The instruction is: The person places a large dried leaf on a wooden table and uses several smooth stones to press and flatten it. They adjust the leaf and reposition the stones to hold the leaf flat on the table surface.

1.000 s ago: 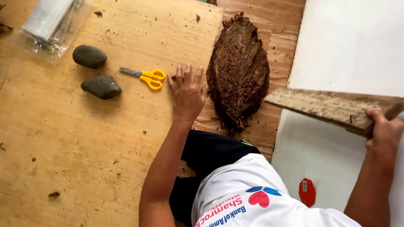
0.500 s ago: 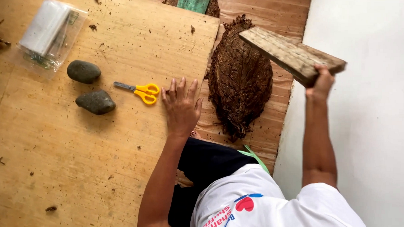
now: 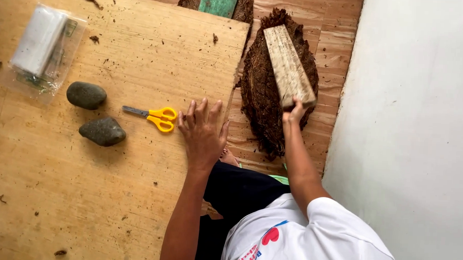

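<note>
My right hand [image 3: 294,112] grips the near end of a weathered wooden plank [image 3: 288,65], which lies lengthwise over a stack of dark brown dried leaves [image 3: 263,100] on the wooden floor. My left hand [image 3: 202,132] rests flat, fingers spread, near the right edge of a plywood board [image 3: 106,192]. Small yellow-handled scissors [image 3: 152,115] lie just left of that hand.
Two grey stones [image 3: 86,95] [image 3: 102,131] sit on the board left of the scissors. A clear plastic bag with a white packet [image 3: 41,44] lies at the far left. A white wall [image 3: 416,126] bounds the right side. A green plank [image 3: 219,2] lies over another leaf pile at the top.
My right hand has swung the plank from the right, by the wall, leftwards and set it over the leaf stack. My left hand stayed flat on the board.
</note>
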